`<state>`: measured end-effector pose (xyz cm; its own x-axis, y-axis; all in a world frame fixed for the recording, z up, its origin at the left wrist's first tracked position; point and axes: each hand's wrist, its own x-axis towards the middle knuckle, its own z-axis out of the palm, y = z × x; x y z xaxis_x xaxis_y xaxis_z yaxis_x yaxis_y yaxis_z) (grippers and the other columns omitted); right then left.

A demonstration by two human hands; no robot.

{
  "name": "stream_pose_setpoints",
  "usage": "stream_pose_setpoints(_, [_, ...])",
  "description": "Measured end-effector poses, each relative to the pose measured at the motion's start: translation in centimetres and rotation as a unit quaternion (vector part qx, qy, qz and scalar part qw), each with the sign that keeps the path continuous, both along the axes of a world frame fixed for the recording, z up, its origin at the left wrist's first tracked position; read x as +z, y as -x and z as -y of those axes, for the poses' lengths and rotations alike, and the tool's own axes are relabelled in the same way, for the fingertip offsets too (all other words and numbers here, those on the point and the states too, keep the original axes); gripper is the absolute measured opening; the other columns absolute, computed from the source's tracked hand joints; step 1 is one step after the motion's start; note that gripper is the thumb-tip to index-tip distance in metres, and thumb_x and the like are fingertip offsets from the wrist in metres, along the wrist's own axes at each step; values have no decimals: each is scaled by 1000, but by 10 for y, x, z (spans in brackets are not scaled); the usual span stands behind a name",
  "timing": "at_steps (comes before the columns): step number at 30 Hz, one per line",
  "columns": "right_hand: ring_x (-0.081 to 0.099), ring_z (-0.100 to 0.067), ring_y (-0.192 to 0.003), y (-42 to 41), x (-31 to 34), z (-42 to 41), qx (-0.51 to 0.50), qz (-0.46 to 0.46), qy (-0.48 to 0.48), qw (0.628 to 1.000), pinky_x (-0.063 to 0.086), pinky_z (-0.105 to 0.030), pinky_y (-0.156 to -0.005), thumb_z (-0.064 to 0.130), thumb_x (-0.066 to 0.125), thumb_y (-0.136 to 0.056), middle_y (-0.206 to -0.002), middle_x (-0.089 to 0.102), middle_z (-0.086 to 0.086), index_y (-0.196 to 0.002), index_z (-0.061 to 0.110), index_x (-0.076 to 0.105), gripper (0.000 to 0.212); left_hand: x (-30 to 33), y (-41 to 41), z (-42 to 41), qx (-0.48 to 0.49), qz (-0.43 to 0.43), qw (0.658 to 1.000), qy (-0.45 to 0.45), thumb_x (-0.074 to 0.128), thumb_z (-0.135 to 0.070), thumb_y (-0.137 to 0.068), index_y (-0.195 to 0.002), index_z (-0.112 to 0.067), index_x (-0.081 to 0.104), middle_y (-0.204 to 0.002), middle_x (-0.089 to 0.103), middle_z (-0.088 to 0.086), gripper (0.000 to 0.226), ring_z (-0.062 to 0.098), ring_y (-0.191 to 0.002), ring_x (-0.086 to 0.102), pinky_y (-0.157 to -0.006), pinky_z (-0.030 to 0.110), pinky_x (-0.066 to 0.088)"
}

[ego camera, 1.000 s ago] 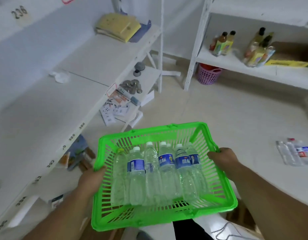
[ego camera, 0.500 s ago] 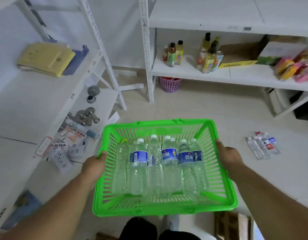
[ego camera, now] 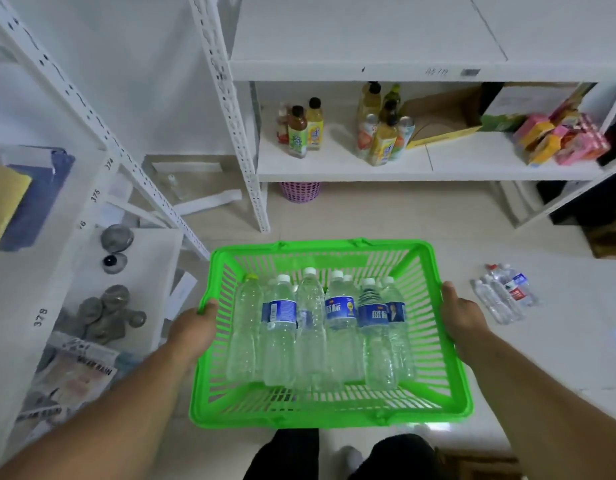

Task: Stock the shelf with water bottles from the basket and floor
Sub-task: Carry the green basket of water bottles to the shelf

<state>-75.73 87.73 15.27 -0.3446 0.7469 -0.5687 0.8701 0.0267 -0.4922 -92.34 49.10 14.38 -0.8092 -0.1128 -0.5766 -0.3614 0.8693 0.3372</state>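
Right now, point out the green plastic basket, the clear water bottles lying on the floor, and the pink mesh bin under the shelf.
Green plastic basket (ego camera: 334, 417), head view: near rim.
Clear water bottles on the floor (ego camera: 500, 299), head view: middle of the cluster.
Pink mesh bin (ego camera: 300, 191), head view: front wall.

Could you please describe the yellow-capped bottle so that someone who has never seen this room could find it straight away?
Look at the green basket held between the left hand and the right hand. Its water bottles lie side by side. The yellow-capped bottle is the leftmost; its neighbours have white caps, and it shows no blue label.
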Motion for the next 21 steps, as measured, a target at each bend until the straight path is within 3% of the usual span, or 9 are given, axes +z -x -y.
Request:
stream_pose_setpoints(4, [64, -41, -100, 48, -11, -24, -9, 0, 7, 1000, 51, -52, -94, 63, 25, -99, -107, 65, -30, -75, 6, 58, 70, -8, 56, -30, -23, 15, 999, 17, 29, -50, -103, -111, 6, 63, -114, 63, 30, 66, 39, -103, 59, -78, 35, 38])
stream_pose_setpoints(7, [63, -41, -100, 81, -26, -46, -20, 7, 19, 1000, 51, -51, -94, 61, 25, -100, -105, 64, -29, -78, 5, 58, 69, -19, 94, -53, -19, 18, 1000, 16, 29, -52, -102, -94, 2, 64, -103, 65, 27, 64, 35, -87, 58, -77, 37, 43])
stream_pose_setpoints(9, [64, -40, -96, 103, -39, -64, -39, 10, 36, 999, 53, -51, -91, 63, 28, -99, -104, 65, -27, -83, 4, 59, 69, -29, 117, -69, -13, 21, 1000, 15, 30, -53, -101, -87, 0, 62, -96, 66, 25, 64, 36, -87, 61, -79, 39, 47])
stream_pose_setpoints(17, [65, -36, -82, 191, -122, -122, -63, 31, 78, 995, 53, -46, -81, 62, 31, -98, -89, 66, -24, -80, 2, 64, 70, -101, 191, -129, 7, 43, 998, 43, 29, -53, -102, -93, 4, 66, -97, 66, 26, 68, 38, -90, 62, -81, 40, 48])
stream_pose_setpoints(21, [58, -31, -69, 231, -185, -146, -58, 46, 72, 995, 44, -37, -64, 59, 31, -100, -77, 60, -20, -83, 1, 62, 68, -165, 221, -146, 35, 42, 997, 45, 30, -59, -99, -94, 0, 65, -88, 66, 22, 69, 37, -83, 63, -80, 43, 52])
